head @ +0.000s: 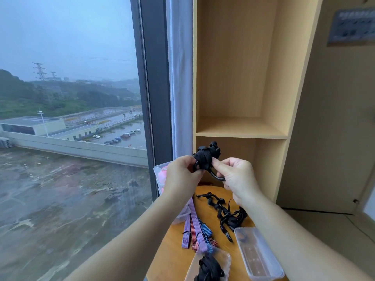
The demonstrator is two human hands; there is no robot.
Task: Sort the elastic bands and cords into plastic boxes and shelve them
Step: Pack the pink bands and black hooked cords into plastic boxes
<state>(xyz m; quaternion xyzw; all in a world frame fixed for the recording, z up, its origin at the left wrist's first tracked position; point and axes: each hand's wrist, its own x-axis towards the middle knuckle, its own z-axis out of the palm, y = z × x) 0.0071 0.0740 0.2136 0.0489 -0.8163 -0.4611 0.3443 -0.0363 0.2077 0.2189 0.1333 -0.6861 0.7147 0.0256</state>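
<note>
A coiled black elastic cord with hooks [206, 157] is raised in front of the shelf, above the round wooden table [176, 258]. My left hand [180, 175] grips its left side and my right hand [235, 177] pinches its right side, with a black hook curving under my right fingers. More black cords [225, 211] lie tangled on the table. Striped purple, red and blue flat bands [195, 230] lie beside them. A clear plastic box [209, 266] at the front holds black bands. Another clear box [258, 254] lies to its right.
A light wooden shelf unit [241, 130] stands behind the table, its upper compartment bare. Stacked clear boxes with pink contents [162, 171] sit at the table's left edge by the window [71, 98]. A cupboard panel [334, 118] is on the right.
</note>
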